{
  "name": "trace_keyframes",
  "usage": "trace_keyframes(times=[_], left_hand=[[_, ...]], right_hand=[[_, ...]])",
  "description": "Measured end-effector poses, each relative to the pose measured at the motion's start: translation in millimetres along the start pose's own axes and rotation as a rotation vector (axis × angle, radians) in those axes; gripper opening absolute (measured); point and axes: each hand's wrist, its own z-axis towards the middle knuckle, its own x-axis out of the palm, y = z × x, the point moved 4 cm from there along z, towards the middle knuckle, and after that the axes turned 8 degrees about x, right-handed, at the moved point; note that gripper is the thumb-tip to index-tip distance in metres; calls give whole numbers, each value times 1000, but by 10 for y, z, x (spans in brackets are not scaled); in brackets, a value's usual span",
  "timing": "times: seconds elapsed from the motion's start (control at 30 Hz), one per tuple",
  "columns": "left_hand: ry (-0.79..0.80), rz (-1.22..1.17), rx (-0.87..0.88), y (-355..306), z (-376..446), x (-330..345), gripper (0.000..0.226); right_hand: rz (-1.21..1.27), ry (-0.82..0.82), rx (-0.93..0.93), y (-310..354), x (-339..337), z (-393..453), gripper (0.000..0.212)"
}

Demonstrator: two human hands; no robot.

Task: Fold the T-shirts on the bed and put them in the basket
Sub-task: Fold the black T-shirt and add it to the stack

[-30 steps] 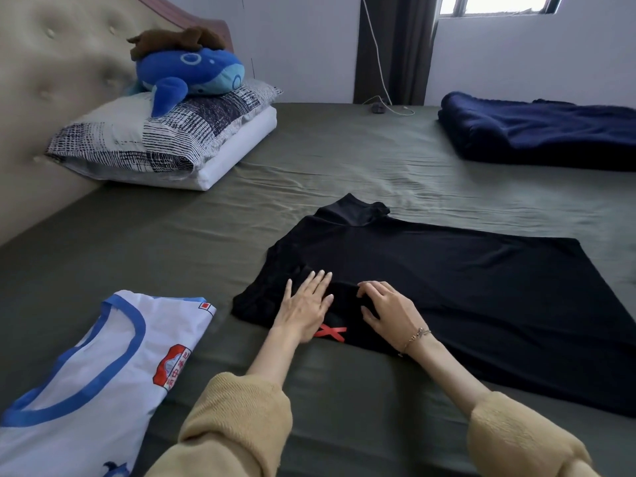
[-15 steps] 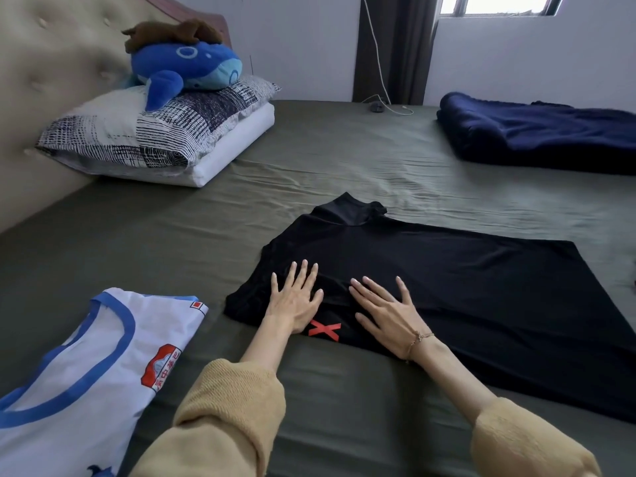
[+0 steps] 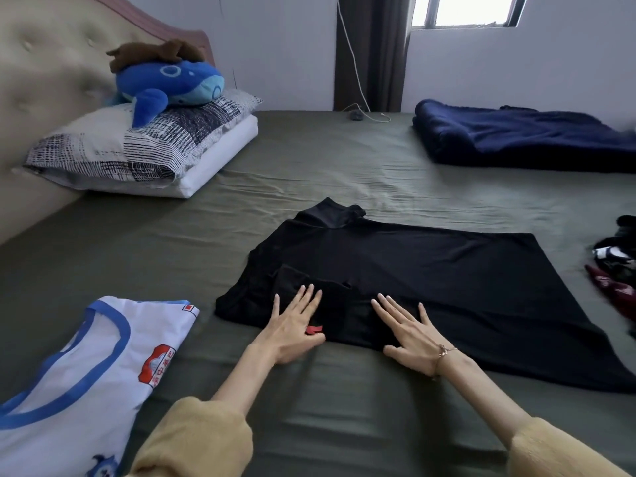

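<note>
A black T-shirt (image 3: pixel 430 280) lies spread on the olive bed sheet (image 3: pixel 327 401), its near sleeve folded in over the body. My left hand (image 3: pixel 292 325) lies flat on that folded sleeve, fingers straight, partly covering a small red mark. My right hand (image 3: pixel 409 335) presses flat on the shirt's near edge a little to the right, fingers spread. A white T-shirt with blue trim (image 3: pixel 79 383) lies at the lower left. No basket is in view.
Stacked pillows (image 3: pixel 144 153) with a blue plush whale (image 3: pixel 172 84) stand at the headboard, back left. A folded navy blanket (image 3: pixel 530 139) lies at the back right. More dark and maroon clothes (image 3: pixel 616 266) sit at the right edge.
Both hands have flattened and slid apart along the black shirt's near edge, the right one uncurling its fingers. The left hand now covers part of the red mark.
</note>
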Motion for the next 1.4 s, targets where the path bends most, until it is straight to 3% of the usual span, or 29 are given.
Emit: trace_keyframes(times=[0.23,0.47,0.6,0.73,1.07,1.4], left_hand=[[182,72,-107,-13,25,-59,100],[230,185,-192,78,43,-86,107],[96,241,-215,50,63,-9,103],[114,231,-223,95,-7,24,104],[188,230,-262,-121,-575,162,101],[203,225,-300,-477,-1315,422,99]], right_hand=[[-68,-29,257,-576,-47,-401,93],[-130,-75,558,-1037,2,-651,100],[-156,-15,569,-1023,-4,-679,116],[-155,38,578,-1020,-7,-728,124],[-140,38,546,-922,141,-1225,112],[-139,24,528,-787,394,-1982,116]])
